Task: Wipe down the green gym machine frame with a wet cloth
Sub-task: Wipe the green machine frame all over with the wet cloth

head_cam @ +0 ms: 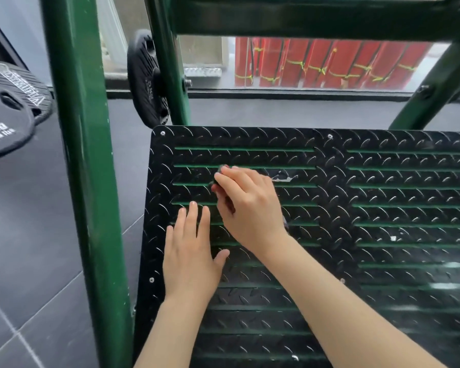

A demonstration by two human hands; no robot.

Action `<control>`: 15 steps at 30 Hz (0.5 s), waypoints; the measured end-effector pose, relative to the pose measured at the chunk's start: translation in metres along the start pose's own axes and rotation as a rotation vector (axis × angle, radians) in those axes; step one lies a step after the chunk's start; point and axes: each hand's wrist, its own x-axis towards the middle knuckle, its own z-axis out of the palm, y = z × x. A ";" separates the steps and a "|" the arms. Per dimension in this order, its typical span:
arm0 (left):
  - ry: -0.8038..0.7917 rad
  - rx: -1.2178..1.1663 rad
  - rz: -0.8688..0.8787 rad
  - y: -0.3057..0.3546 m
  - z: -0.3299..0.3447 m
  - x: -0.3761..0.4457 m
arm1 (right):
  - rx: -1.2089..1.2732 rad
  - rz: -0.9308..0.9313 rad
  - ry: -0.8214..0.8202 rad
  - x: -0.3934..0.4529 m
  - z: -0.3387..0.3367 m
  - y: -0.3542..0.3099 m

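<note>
So, closest to the camera you've got both bare forearms reaching out over the black tread footplate (356,197); the left hand (190,258) lies flat on it, fingers straight and spread, holding nothing, and my guess is it's just there to brace while the other hand scrubs. A bit further up, the right hand (247,205) has its fingers curled tight around a small dark wad of cloth (219,179); only a bit of it pokes out past the fingertips, pressed against the plate near one of the green slots, so it looks like she or he is working the grooves one strip at a time; hard to say if the cloth is actually wet, it's mostly hidden. There's a pale scuff or chipped patch (283,177) just right of that hand, possibly the next target. The green frame upright (83,166) stands just left of the plate, with little white flecks on its paint, and it doesn't look touched right now; I'd say the frame tubes are yet to be done. Further back a black weight plate (146,81) hangs on a peg beside another green post; more plates (11,112) sit at far left; beyond the window there's red fencing (329,62).
</note>
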 end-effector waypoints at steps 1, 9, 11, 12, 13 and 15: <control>-0.004 -0.004 -0.007 -0.001 -0.001 0.001 | 0.011 -0.018 -0.008 0.007 0.013 -0.003; -0.047 -0.056 0.003 -0.009 -0.001 0.013 | -0.030 -0.011 -0.099 0.008 0.053 0.002; -0.063 -0.069 0.017 -0.009 0.001 0.017 | -0.069 0.050 -0.039 -0.001 0.043 0.014; -0.066 -0.080 0.017 -0.010 0.001 0.019 | -0.084 0.084 -0.015 -0.003 0.040 0.017; -0.065 -0.088 0.013 -0.010 0.001 0.020 | -0.093 0.115 -0.005 -0.003 0.040 0.017; -0.065 -0.097 0.013 -0.012 0.001 0.023 | -0.087 0.138 -0.018 0.004 0.047 0.009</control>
